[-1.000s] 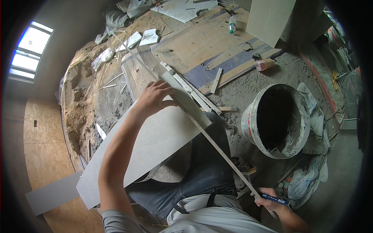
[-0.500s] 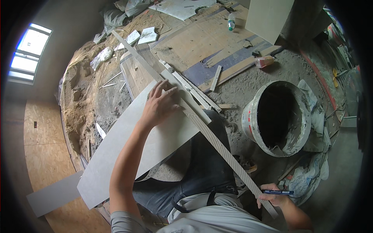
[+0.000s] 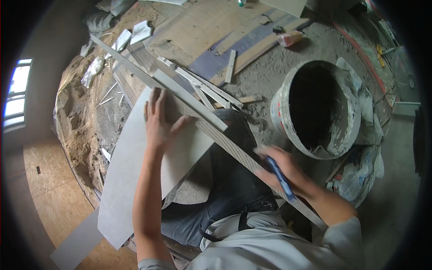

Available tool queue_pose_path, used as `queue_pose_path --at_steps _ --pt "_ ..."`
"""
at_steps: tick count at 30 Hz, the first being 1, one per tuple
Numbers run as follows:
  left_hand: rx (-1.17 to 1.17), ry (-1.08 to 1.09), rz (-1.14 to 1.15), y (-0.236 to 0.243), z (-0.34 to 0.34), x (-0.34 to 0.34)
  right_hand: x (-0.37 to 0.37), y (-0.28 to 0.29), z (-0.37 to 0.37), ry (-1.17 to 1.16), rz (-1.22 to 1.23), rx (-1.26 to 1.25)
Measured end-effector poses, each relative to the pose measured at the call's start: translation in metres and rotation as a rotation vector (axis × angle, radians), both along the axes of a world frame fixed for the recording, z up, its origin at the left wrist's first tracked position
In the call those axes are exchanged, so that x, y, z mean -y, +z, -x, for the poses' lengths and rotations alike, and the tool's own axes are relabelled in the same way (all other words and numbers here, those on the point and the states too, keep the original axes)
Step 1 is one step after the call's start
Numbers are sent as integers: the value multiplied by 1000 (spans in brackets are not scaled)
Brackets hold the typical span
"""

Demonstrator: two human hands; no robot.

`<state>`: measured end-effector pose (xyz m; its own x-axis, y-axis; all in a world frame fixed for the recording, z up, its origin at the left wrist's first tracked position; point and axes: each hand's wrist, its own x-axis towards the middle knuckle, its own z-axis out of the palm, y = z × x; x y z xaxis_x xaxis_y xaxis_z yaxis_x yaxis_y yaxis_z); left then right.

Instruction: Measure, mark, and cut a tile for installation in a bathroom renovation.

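Observation:
A large pale grey tile (image 3: pixel 123 180) lies tilted across my lap, with a long ribbed strip (image 3: pixel 231 150) laid diagonally over it. My left hand (image 3: pixel 158 123) rests on the tile and the strip's edge, fingers stretched and thumb spread out. On the strip's lower right half is my right hand (image 3: pixel 288 168), somewhat blurred, holding a blue marker (image 3: pixel 280 180) between its fingers. Whether those fingers also grip the strip is hard to make out. Part of the tile extends past the strip's far side.
A mortar-crusted bucket (image 3: pixel 276 110) with a dark inside stands to my right. Narrow offcuts (image 3: pixel 202 85) lie on the dusty floor beyond my knee. Cardboard sheeting (image 3: pixel 198 36), a plastic bottle (image 3: pixel 290 38) and a sand heap (image 3: pixel 72 112) are farther off.
My right hand has moved up and left along the strip from its lower end, carrying the marker. My left hand's fingers have straightened, and the view has shifted.

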<state>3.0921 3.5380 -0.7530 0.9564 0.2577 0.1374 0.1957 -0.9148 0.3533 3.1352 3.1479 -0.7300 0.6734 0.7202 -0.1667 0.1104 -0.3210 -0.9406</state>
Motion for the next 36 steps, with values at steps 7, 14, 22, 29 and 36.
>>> queue_pose_path --at_steps 7,14,22,29,36 --pt "-1 12 -46 -9 -6 2 -77 -33 -32 130 -39 -563" --pt "-2 25 -5 -9 -5 1 -87 -38 -34 117 -128 -445" --pt "1 26 65 -10 -8 0 -89 -44 -32 72 -171 -176" --pt "0 14 53 -9 -12 -2 -94 -41 -42 100 -139 -221" --pt "24 -13 6 -5 -8 -6 -100 -37 -38 111 -146 -208"
